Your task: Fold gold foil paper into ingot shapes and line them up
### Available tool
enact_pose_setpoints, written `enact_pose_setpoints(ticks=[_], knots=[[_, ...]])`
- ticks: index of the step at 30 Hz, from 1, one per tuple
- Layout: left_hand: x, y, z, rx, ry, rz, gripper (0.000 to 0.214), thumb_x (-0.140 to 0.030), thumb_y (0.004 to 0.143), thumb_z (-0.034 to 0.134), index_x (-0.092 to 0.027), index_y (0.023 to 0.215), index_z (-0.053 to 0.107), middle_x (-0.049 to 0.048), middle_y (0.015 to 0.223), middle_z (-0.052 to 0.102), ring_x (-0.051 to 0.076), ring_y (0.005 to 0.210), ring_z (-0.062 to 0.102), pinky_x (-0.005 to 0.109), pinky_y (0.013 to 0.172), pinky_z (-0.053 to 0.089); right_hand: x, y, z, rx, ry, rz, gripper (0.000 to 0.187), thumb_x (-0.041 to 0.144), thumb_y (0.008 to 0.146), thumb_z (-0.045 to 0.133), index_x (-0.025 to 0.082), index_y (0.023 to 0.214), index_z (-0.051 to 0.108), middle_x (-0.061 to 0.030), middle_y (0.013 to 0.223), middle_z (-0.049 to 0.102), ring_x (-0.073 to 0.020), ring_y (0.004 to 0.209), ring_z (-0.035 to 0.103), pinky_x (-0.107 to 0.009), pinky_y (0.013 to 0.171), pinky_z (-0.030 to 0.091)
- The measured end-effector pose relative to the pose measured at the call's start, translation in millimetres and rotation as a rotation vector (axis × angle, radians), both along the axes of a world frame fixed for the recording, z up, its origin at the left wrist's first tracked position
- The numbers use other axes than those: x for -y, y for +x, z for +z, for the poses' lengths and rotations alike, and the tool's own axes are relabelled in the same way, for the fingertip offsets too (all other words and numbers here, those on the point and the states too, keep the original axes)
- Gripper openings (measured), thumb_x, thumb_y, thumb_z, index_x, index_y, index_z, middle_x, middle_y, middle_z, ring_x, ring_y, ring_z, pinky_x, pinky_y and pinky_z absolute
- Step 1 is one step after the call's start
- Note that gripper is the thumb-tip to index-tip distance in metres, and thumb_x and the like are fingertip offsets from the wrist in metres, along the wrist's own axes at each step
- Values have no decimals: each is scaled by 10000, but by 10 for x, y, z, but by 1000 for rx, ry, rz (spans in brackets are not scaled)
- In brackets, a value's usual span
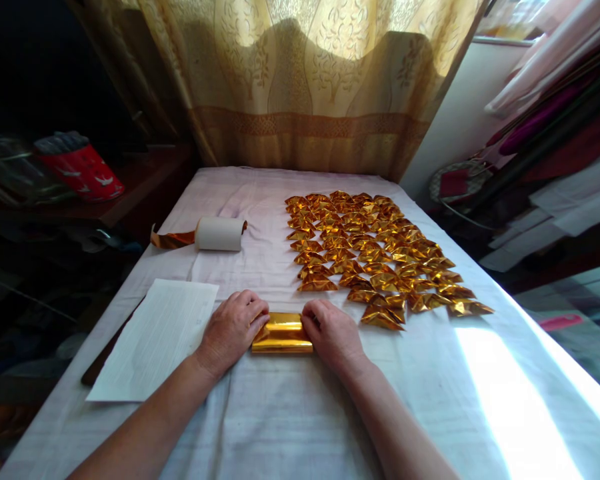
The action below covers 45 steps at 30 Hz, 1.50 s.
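A sheet of shiny gold foil paper, partly rolled or folded into a flat band, lies on the cloth-covered table in front of me. My left hand grips its left end, fingers curled over the edge. At the opposite end, my right hand is closed on the foil with bent fingers. Both thumbs are mostly hidden. Beyond my right hand, several folded gold foil ingots stand in rows.
White printed paper lies left of my hands over a dark flat object. Behind it rests a white roll with gold foil sticking out. A red container stands on the dark side furniture. A patterned curtain hangs at the table's far edge.
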<state>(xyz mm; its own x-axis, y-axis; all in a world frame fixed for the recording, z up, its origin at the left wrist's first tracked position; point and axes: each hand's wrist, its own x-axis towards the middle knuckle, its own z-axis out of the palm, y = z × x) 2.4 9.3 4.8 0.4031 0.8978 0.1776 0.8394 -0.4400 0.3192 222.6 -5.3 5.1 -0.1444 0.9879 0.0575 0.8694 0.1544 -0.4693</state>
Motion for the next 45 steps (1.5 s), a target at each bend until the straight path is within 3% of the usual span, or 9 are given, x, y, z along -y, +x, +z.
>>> enact_pose_setpoints(ticks=[7,13,19,24,32,45], knots=[[-22,2,136,17,-84,-34,97,-244,909,617,-227,846,690,10,918,666,191,919,579,315,825,438,-23,18,-11,-27,-8,-1,95,175,871,595,225,816,655,-9,858,643,-137,718,557,-237,623,324],[68,66,285,-94,-81,-10,115,-338,843,712,-228,863,684,19,964,669,222,959,573,345,830,432,-40,62,-25,-85,15,35,115,160,844,590,231,799,668,-10,856,650,-142,725,568,-234,631,357],[114,119,277,-182,-50,-6,147,-346,853,709,-218,912,667,31,994,665,228,972,573,358,837,422,-45,-9,91,-78,111,31,115,191,895,587,221,907,697,-30,918,663,-153,783,603,-241,684,395],[125,117,255,-215,-30,-4,152,-345,859,703,-208,905,660,37,975,655,236,958,573,362,817,418,-105,-192,169,-2,-6,222,121,195,897,612,223,868,726,-23,857,679,-145,760,611,-231,665,385],[165,161,299,-257,-37,17,180,-355,848,713,-196,913,662,55,967,654,255,958,573,372,808,413,-79,-180,124,10,-43,279,67,199,853,679,222,816,729,-9,824,668,-137,751,597,-231,642,363],[386,340,384,-392,-5,30,236,-372,876,676,-148,946,654,114,962,646,298,951,554,417,776,392,161,-62,53,-33,31,310,35,204,850,705,196,817,711,-25,832,663,-159,784,591,-262,711,392]])
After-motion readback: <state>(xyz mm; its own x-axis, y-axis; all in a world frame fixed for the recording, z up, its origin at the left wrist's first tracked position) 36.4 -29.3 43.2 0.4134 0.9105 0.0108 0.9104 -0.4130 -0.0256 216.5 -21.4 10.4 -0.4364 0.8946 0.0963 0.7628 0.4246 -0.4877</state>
